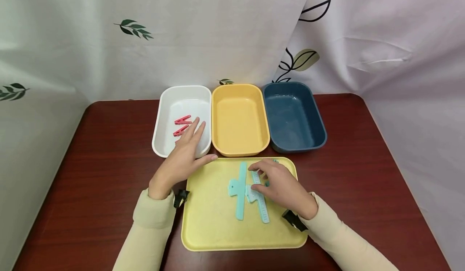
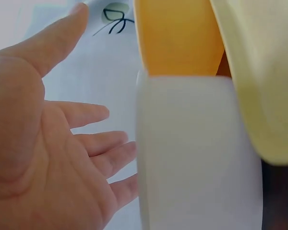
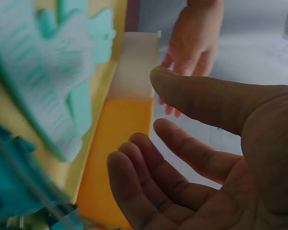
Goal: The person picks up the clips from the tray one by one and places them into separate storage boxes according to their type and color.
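Observation:
My left hand (image 1: 184, 154) is over the front right part of the white bin (image 1: 165, 97), its fingers spread and holding nothing. Red clothespins (image 1: 180, 131) lie inside that bin, partly hidden by the hand. Above the yellow tray (image 1: 207, 226), my right hand (image 1: 283, 184) has loosely bent fingers with nothing between them. Below and beside it lie two pale teal clips with long flat bars, a plain clip (image 1: 240, 202) and a clip with ruler markings (image 1: 263, 208). More teal pieces (image 3: 19, 177) are partly hidden under this hand in the head view.
A yellow bin (image 1: 239, 119) stands between the white bin and a dark blue bin (image 1: 296, 119), all in a row behind the tray. They stand on a dark red-brown wooden table (image 1: 98, 174). Pale cloth with leaf prints (image 1: 203, 33) hangs behind and beside it.

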`<state>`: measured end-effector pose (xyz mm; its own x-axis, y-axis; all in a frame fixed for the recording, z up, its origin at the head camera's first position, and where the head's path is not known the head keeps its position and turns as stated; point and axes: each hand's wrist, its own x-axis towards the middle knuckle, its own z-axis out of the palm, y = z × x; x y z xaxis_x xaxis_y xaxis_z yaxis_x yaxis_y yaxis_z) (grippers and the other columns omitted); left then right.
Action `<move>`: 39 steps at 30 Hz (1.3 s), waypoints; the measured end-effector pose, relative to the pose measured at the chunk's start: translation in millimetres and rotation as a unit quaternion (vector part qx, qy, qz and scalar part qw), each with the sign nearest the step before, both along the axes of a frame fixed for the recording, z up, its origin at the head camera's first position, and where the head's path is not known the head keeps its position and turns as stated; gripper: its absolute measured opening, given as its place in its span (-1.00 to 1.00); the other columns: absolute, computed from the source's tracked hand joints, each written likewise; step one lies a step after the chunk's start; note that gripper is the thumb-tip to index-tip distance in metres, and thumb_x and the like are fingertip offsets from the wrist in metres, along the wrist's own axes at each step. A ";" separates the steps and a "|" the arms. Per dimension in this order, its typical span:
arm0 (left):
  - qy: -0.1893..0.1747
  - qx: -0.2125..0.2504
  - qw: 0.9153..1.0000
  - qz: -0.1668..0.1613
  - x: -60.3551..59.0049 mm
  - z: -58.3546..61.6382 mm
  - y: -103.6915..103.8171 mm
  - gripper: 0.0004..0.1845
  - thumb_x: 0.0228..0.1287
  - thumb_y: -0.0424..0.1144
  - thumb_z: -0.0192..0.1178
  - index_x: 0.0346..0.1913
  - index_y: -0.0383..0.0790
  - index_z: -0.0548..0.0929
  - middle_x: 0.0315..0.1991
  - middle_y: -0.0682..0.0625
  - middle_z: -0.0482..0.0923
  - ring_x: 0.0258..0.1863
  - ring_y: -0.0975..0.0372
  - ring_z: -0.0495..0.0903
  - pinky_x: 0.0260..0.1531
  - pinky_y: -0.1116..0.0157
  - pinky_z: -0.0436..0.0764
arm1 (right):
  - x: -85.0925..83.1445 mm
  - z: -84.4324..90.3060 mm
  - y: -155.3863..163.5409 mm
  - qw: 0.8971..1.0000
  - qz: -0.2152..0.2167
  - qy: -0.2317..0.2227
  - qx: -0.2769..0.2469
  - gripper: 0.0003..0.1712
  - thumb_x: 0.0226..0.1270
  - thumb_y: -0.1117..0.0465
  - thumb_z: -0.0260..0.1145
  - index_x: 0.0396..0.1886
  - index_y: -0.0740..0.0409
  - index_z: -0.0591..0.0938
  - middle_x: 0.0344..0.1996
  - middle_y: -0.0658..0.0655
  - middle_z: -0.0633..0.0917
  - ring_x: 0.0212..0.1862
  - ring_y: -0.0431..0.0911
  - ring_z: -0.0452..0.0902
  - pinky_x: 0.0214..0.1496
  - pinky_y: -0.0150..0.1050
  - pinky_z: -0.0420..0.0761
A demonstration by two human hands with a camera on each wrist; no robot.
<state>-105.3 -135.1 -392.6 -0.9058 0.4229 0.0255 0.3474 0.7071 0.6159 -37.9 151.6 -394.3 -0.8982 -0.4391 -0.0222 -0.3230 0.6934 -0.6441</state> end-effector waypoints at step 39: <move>0.094 -0.074 0.993 -0.008 2.3 -22.1 26.7 -0.14 0.42 -0.06 0.27 0.51 -0.50 0.12 0.58 -0.26 -0.01 0.50 -0.04 0.19 0.40 0.04 0.27 | 19.5 -16.9 -11.3 0.984 0.082 0.075 0.139 -0.53 0.05 0.34 0.60 0.02 0.19 0.70 -0.11 0.07 0.72 0.01 0.00 0.55 0.04 -0.10 0.61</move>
